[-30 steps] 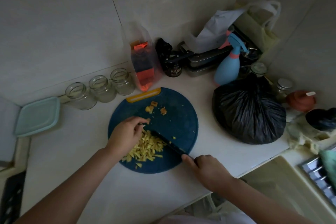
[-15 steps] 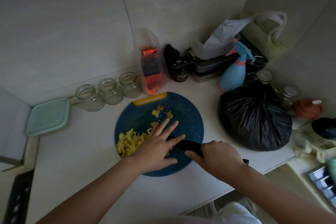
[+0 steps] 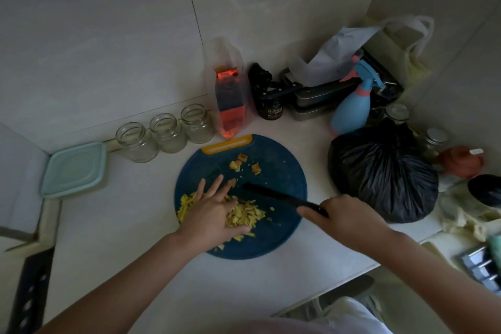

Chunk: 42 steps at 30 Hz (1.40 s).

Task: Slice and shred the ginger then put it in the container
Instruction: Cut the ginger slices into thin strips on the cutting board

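My count on the desk [image 3: 130,225], dim light: 3 open glass jars [image 3: 168,133]; 2 small lidded jars [image 3: 397,112]; 1 teal-lidded container [image 3: 74,168]; 1 round blue cutting board [image 3: 282,160]; 1 knife [image 3: 273,194]; 1 shredded ginger pile [image 3: 246,214], strips too many for me to count; 3 browned ginger offcuts [image 3: 242,157], possibly a fourth; 1 black bag [image 3: 382,171]; 1 blue spray bottle [image 3: 349,114]; 1 orange packet [image 3: 230,106]; 1 dark jar [image 3: 271,110].

Pale characters are printed on the label of the small dark jar [image 3: 271,109], well beyond the right grip [image 3: 349,221]; they are too small to be read.
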{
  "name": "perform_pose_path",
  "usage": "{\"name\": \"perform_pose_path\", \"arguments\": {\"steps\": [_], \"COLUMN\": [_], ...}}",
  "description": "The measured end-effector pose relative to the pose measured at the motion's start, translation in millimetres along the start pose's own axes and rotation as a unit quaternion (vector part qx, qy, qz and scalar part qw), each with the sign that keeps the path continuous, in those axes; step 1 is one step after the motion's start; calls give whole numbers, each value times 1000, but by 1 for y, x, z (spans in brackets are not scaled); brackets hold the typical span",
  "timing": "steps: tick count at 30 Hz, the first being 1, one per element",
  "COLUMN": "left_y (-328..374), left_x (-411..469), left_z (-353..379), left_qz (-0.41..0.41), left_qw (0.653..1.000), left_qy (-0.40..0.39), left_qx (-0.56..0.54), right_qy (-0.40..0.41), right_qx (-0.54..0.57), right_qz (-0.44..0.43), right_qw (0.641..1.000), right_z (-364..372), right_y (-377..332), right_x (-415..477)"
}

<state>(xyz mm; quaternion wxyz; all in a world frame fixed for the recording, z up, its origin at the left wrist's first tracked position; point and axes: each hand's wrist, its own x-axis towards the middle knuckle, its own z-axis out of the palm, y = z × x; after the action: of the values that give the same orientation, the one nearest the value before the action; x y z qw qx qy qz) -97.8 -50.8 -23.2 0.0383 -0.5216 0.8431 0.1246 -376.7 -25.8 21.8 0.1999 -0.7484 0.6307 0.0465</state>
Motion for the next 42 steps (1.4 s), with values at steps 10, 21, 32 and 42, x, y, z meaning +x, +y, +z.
{"name": "perform_pose_path", "arguments": {"steps": [10, 21, 32, 42], "left_y": [-26, -40, -31, -42], "left_x": [12, 45, 79, 96], "left_z": [4, -11, -2, -8], "left_qz": [-95, -166, -164, -211], "left_qw": [958, 940, 956, 913], "left_qy": [184, 127, -9, 79], "left_qx": [-198, -269, -243, -341], "right_qy": [2, -11, 7, -8], "right_qx": [114, 184, 272, 282], "right_qz": [25, 26, 121, 132], "right_qw": [993, 982, 955, 950], "right_z": [51, 59, 41, 35], "right_y": [21, 3, 4, 2], "right_x": [7, 9, 59, 83]}}
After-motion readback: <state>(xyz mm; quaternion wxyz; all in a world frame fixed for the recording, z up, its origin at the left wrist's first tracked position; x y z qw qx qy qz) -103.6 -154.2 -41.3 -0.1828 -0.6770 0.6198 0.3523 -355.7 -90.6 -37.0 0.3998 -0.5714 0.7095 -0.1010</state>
